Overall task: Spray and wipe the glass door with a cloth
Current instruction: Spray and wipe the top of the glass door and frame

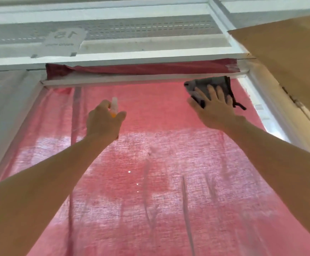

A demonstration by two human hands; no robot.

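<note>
The left hand [104,121] grips a small spray bottle [114,106] before the glass door [150,182]. Far right, the right hand [213,108], fingers spread flat, presses a grey cloth [211,84] against the pane.

A grey cloth [208,85] with dark edging lay under the right hand's fingers [212,93]; behind the glass hung a pink-red woven curtain [150,163], framed in white [11,108]. The spray bottle [114,106] showed white and orange.

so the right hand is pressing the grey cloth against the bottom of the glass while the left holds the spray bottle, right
Not quite. In the head view the right hand presses the grey cloth at the top of the glass, just under the upper frame bar. The left hand does hold the spray bottle.
</note>
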